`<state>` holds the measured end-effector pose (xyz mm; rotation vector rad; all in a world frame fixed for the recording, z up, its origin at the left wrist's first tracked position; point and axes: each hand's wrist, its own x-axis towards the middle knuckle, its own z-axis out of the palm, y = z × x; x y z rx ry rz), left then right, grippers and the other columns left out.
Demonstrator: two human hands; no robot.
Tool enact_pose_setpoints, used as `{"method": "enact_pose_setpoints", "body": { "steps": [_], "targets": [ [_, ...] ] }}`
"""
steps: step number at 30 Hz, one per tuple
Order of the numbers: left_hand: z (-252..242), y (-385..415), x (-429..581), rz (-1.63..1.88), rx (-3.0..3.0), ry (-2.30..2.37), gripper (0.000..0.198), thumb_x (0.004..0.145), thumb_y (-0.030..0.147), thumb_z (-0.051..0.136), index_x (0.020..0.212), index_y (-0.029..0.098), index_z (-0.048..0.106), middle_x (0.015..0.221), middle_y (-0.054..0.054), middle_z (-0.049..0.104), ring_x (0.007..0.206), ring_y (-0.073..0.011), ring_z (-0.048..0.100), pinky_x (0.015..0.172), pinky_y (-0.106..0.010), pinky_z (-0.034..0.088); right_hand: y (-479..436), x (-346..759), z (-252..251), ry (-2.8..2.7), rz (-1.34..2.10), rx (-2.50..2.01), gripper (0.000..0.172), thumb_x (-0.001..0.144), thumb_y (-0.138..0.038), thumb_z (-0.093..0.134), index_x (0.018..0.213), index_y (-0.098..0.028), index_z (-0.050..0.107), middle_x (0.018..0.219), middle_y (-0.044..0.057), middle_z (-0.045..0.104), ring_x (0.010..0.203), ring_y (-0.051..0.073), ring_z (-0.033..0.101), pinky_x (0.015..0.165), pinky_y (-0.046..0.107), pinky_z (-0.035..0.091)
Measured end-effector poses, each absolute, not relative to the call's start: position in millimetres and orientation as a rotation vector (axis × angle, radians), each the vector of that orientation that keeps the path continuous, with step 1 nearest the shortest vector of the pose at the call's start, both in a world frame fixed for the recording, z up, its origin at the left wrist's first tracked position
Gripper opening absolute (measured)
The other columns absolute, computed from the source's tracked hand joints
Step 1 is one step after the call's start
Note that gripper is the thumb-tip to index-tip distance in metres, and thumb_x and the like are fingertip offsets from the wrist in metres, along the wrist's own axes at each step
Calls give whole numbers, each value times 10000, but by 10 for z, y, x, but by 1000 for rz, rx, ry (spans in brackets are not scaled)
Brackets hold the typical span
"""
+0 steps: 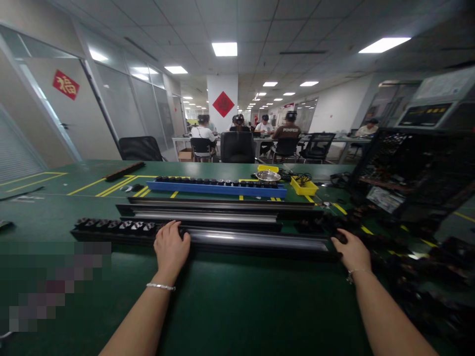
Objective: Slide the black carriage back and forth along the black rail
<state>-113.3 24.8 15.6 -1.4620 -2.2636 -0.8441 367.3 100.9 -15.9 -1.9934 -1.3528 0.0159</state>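
Observation:
A long black rail (256, 241) with a shiny metal channel lies across the green table in front of me. Small black parts with shiny faces (126, 226) stand in a row along its left section. My left hand (171, 249) is at the right end of that row, its curled fingers and thumb around a black part on the rail. Beyond the rail's right end, my right hand (354, 253) pinches a small black part (340, 238) between thumb and fingers. Its exact shape is blurred.
Behind lie more black rails (208, 216) and a blue rail (215, 189) filled with black parts. A metal bowl (267, 176) and a yellow bin (304, 187) stand farther back. Dark parts (419, 277) are heaped at right beside a black rack (393, 168). People sit at distant desks.

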Motion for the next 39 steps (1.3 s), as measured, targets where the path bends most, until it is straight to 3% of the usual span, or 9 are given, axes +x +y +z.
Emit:
{"method": "enact_pose_setpoints", "body": {
  "steps": [7,11,15,21,26,39],
  "targets": [
    [188,259,-1176,-849,-1479,-2318,359,814,246,420,1141,164,544,1194,-112,567,1068,-283,498,896,-420,410,782,3590,1,-1078,68,-1954,450,742,-406,406,1041,-190,664,997,102,656,918,268,583,823,409,441],
    [230,258,-1163,-816,-1430,-2379,367,819,242,409,1156,162,528,1174,-119,581,1003,-281,536,852,-414,412,699,3319,45,-1294,-101,-1718,409,757,-359,373,952,-180,685,1048,69,659,1010,216,571,931,347,403],
    [237,252,-1144,-770,-1380,-2431,393,817,250,415,1185,146,506,1099,-131,619,993,-272,554,880,-406,377,712,3109,2,-1648,-106,-1700,387,768,-339,364,900,-194,697,1022,51,675,1026,203,571,938,345,413],
    [252,237,-1111,-763,-1346,-2464,423,825,258,398,1213,113,484,1019,-138,651,971,-272,573,902,-392,348,658,3055,-63,-1780,-201,-1820,448,813,-286,294,1035,-175,667,1148,46,632,1143,204,504,1029,418,324],
    [249,249,-1134,-826,-1337,-2488,405,812,267,416,1183,132,508,1006,-128,658,990,-267,576,915,-391,332,516,2934,-114,-1792,-257,-1962,530,866,-374,236,1246,-161,538,1326,66,500,1251,264,381,1018,520,290],
    [258,284,-1170,-915,-1280,-2554,365,782,290,456,1126,181,513,975,-93,663,986,-252,584,916,-385,325,548,2910,-91,-1769,-284,-1975,528,835,-370,278,1195,-127,578,1285,85,535,1243,282,378,1030,457,281]
  ]
}}
